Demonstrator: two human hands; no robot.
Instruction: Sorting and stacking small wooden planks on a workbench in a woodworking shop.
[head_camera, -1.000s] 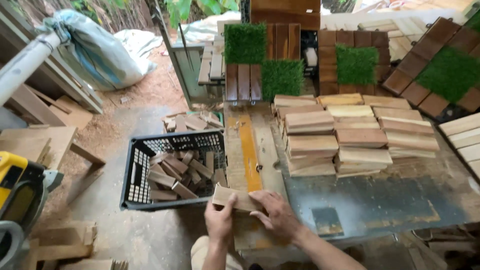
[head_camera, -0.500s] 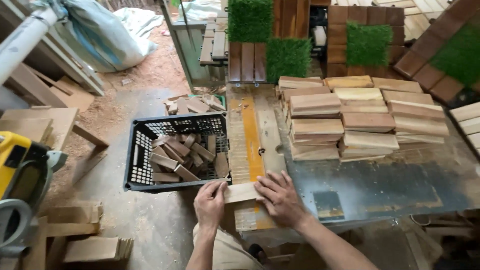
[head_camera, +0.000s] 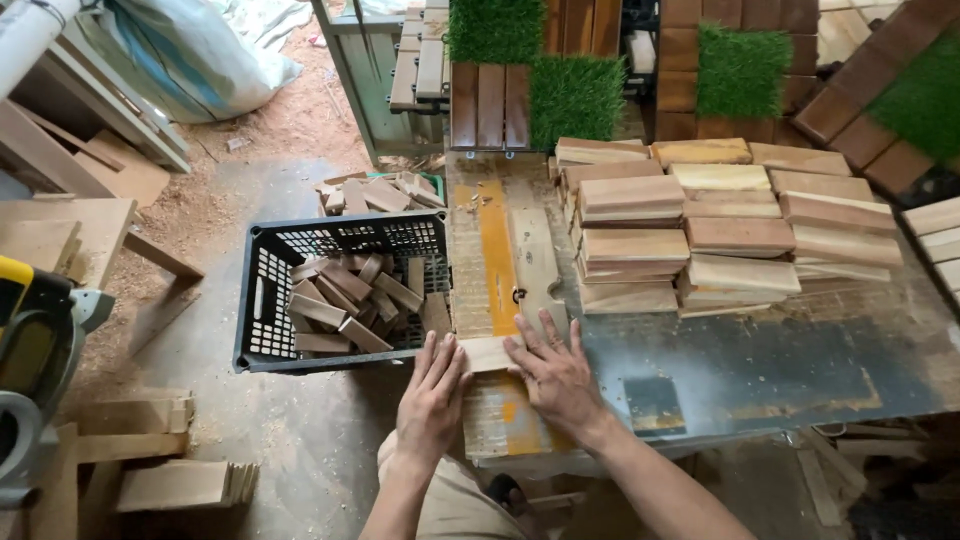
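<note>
A short pale wood block (head_camera: 487, 352) lies flat on the worn, orange-streaked sliding bed (head_camera: 478, 262) of a saw table. My left hand (head_camera: 432, 392) presses its left end with the fingers spread. On the block's right end rests my right hand (head_camera: 553, 375), palm down and fingers apart. Both hands cover most of the block. Stacks of cut wood slats (head_camera: 700, 225) sit to the right on the table.
A black plastic crate (head_camera: 262, 310) holding several wood offcuts stands on the floor left of the table. More offcuts (head_camera: 375, 192) are piled behind it. A yellow power tool (head_camera: 30, 330) and wood scraps (head_camera: 170, 480) are at left. Grass-and-wood tiles (head_camera: 575, 95) stand behind.
The wood block was held up near the crate's corner; it now lies on the sliding bed with both hands flat on it. The camera has tilted down slightly.
</note>
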